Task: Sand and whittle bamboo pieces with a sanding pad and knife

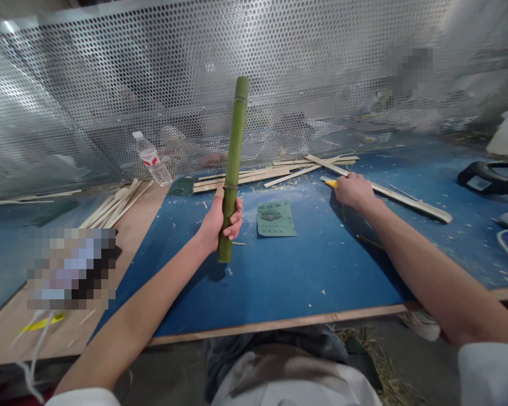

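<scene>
Bamboo culm (233, 152), a single green length, stands nearly upright with a slight tilt, its lower end just above the blue work board (279, 287) and apparently not resting on it. The left hand (214, 223) wraps closely around it low down, fingers (236, 217) curled over the front, with two ring-like nodes showing on the culm. The right hand (354, 190) is closed in a fist around a utility knife (331, 183), with only the yellow tip of its handle showing past the fingers; the blade cannot be made out. That fist hovers just beside one long bamboo strip (400, 194), which lies diagonally across the board; whether they touch is hard to tell.

Between the two hands lies one green printed sheet (276, 219). Beyond it, a loose pile of at least six flat bamboo strips (254, 176) sits against a perforated metal screen (237, 73). One plastic water bottle (151, 159) with a red label stands behind the board's far left corner. To the left, another bundle of at least five strips (114, 206) rests on a plywood board (131, 203). Pale shavings (317, 189) are scattered over the blue surface.
</scene>
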Demonstrator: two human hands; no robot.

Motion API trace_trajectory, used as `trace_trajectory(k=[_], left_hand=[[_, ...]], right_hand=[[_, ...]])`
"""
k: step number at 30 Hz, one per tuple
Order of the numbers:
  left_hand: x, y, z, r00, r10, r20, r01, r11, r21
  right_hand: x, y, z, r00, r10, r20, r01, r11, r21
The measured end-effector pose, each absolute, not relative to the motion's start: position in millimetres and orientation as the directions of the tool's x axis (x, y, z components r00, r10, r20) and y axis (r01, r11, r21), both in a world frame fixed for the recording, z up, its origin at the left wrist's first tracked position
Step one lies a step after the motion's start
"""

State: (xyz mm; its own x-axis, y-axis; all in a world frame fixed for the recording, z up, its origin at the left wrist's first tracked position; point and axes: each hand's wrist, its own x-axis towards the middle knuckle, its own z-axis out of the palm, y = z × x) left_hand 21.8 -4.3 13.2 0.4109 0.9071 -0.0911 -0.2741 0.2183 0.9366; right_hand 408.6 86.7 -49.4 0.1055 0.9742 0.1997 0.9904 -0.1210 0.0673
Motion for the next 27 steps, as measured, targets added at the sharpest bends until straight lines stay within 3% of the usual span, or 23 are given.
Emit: trace_trajectory(k=[5, 10, 14, 19, 27], left_hand=[[21.0, 2.6, 5.5, 0.246, 0.968, -0.046, -0.348, 0.133, 0.928], [18.9, 9.8, -2.0, 0.085, 0.996, 0.03, -0.397, 0.006, 0.918], [20.6, 11.3, -2.8, 0.081, 0.994, 0.075, -0.409, -0.035, 0.912], [29.9, 7.2, -8.4, 0.142, 0.988, 0.063, -0.379, -0.005, 0.925], [38.3, -0.2, -19.4, 0.216, 0.972, 0.088, -0.301, -0.02, 0.954]], right_hand=[[381.9, 81.9, -39.5, 0.067, 0.969, 0.238, 0.995, -0.046, -0.092], [334.3, 65.5, -11.9, -0.138, 0.9, 0.414, 0.908, 0.282, -0.309], [287.8, 34.6, 12.6, -0.257, 0.834, 0.489, 0.752, 0.49, -0.441], [241.7, -6.4, 11.5, -0.365, 0.853, 0.372, 0.499, 0.517, -0.696], [231.1, -28.7, -3.1, -0.511, 0.829, 0.229, 0.349, 0.443, -0.826]])
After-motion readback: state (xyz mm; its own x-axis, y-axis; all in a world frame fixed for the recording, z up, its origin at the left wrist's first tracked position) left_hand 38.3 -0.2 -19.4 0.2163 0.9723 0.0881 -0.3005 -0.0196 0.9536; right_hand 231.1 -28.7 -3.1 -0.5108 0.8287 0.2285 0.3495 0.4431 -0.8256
